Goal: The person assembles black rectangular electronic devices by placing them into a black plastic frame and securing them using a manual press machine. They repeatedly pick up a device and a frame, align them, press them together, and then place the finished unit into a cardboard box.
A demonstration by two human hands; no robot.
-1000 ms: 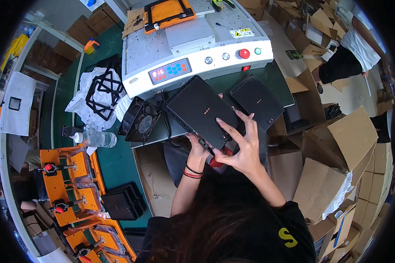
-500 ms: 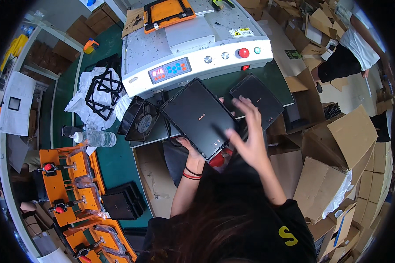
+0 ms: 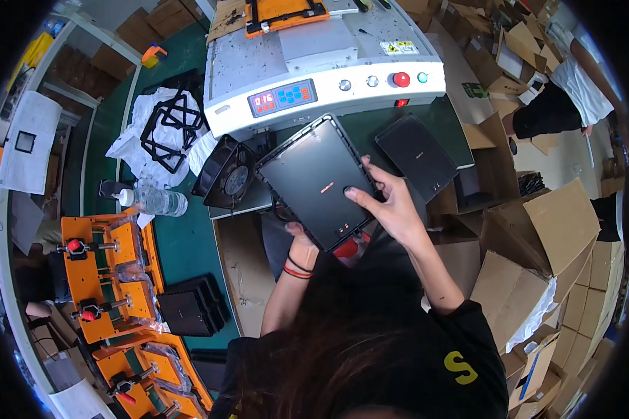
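Note:
A flat black rectangular plastic panel point(image 3: 307, 167) with a raised rim and a small mark in its middle is tilted between my hands. My left hand point(image 3: 302, 241) supports its lower left edge from beneath, most of the fingers hidden under it. On the right edge, my right hand point(image 3: 396, 209) grips the panel, thumb on the face and fingers at the rim. Beyond that hand a similar black panel point(image 3: 416, 155) lies on the green bench. A small black fan point(image 3: 232, 178) stands left of the held panel.
A white machine point(image 3: 328, 91) with a lit display and a red button stands ahead, an orange frame point(image 3: 286, 28) on top. Left are a clear bottle point(image 3: 162, 202), black frames point(image 3: 169, 133), orange clamp fixtures point(image 3: 91, 279) and stacked black panels point(image 3: 189, 307). Cardboard boxes point(image 3: 531, 230) and a person point(image 3: 559, 105) are right.
My right hand was spread just above the panel and now holds its right edge. The panel has tipped, so its face catches more light. The view has shifted slightly.

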